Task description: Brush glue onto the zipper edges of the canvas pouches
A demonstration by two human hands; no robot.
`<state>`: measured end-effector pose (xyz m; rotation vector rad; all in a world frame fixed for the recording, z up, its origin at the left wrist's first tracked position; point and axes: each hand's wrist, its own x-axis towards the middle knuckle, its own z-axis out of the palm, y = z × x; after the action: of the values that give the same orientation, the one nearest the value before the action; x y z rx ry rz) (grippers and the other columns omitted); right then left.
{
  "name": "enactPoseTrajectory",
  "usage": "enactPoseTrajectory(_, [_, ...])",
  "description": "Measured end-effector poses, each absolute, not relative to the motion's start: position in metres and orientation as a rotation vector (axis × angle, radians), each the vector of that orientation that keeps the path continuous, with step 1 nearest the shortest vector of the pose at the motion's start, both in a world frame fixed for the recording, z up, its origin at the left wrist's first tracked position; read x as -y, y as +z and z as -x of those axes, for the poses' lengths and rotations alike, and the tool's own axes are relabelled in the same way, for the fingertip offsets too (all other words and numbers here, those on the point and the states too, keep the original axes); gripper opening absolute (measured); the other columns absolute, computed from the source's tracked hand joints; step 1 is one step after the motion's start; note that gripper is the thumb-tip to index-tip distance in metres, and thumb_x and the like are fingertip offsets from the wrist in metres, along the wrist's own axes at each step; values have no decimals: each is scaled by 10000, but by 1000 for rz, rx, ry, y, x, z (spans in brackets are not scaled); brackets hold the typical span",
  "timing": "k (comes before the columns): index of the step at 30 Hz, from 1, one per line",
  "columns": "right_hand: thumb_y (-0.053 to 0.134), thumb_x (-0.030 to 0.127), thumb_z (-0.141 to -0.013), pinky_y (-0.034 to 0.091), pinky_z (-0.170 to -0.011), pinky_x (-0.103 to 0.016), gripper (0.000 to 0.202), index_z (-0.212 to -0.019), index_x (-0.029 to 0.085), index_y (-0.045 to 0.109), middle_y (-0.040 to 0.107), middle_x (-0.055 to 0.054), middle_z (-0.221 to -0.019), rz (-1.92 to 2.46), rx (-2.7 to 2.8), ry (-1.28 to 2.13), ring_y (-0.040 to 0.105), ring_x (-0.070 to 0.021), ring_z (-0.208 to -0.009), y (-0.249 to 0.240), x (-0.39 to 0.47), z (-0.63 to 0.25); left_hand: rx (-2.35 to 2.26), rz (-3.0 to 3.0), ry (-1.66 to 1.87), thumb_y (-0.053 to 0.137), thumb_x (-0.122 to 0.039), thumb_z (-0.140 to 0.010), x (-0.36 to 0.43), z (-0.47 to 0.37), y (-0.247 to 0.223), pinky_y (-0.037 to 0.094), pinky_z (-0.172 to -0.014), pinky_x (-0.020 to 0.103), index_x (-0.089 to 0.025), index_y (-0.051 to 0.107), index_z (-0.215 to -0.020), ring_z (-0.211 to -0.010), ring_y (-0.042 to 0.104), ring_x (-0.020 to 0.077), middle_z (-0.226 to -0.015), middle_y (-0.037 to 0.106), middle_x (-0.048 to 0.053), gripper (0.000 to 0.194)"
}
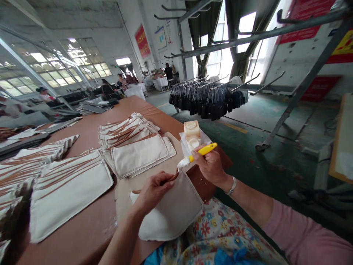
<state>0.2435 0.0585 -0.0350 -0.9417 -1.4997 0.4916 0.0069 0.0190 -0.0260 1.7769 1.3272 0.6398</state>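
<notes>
Flowered cloth (220,228) over my lap borders a white fabric pouch (173,209) at the table (93,221)'s near edge. My left hand (156,187), nearly closed, pinches its brown-trimmed top; my right hand (211,167) wraps a yellow-handled brush (208,148), white-coated bristles at that trim. Just beyond, a cream-coloured container (192,129) shows white stuff at its near end.

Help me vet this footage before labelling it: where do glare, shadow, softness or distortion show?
Head view: glare washes out the window between dark curtains; head view: grey shading dims the pale fabric piece below the left hand; head view: the distant workers look soft; head view: apparent wide-angle distortion stretches the pink sleeve toward the corner.
</notes>
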Motion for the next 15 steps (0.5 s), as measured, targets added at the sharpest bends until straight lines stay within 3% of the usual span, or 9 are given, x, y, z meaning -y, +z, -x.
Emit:
enactPoseTrajectory(6, [594, 414, -955, 465, -621, -298, 237, -837, 215, 648, 588, 13, -596, 1017, 1356, 518, 576, -178, -579, -27, -63, -274, -1389, -2089, 777, 572, -382, -955, 7, -13, -15, 463, -631, 221, -221, 773, -1012, -744, 626, 142, -835, 648, 38, 264])
enactPoseTrajectory(15, [682, 393, -882, 426, -529, -245, 226, -774, 199, 637, 536, 48, -561, 733, 1299, 1145, 490, -115, -494, -9, -40, -259, -1278, -2866, 877, 620, -262, -945, 36, -17, -2, 462, -607, 213, -198, 719, -970, -670, 623, 113, -787, 667, 24, 120])
